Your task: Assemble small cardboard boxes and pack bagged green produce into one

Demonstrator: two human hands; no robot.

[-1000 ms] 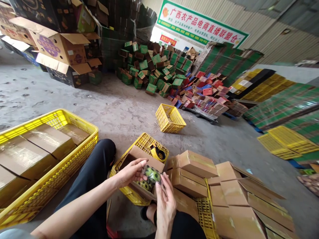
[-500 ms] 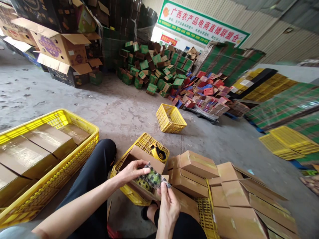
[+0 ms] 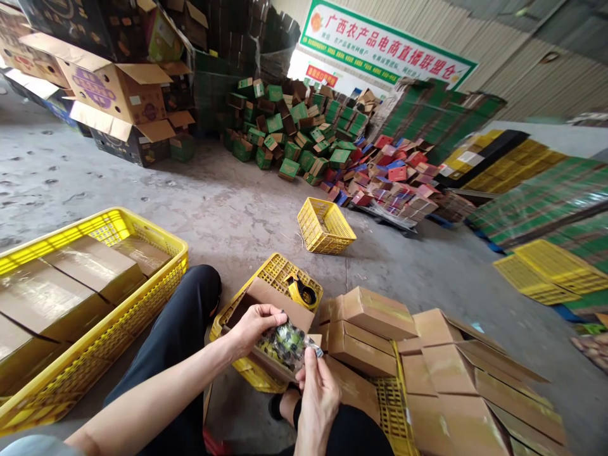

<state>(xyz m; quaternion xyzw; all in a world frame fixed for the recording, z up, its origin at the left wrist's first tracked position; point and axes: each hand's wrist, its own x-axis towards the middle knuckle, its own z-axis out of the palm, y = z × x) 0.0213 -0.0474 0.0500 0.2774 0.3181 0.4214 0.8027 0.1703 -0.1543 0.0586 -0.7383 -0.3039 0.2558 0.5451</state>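
My left hand (image 3: 254, 326) and my right hand (image 3: 317, 389) both grip a clear plastic packet of green fruit (image 3: 286, 342). The packet sits low over an open brown carton (image 3: 270, 297) that rests on an overturned yellow crate (image 3: 275, 272). Left fingers pinch the packet's upper left edge. Right fingers pinch its lower right corner. A yellow tape dispenser (image 3: 303, 294) lies on the crate just beyond the carton.
A large yellow crate (image 3: 114, 221) with sealed brown cartons stands at the left. Closed and open brown cartons (image 3: 375, 316) pile up at the right. A small yellow basket (image 3: 325, 226) sits on the concrete floor, with heaps of green and red boxes (image 3: 304, 139) behind.
The packet of green fruit has sunk lower into the open carton, and both hands have followed it down while keeping their pinch on it.
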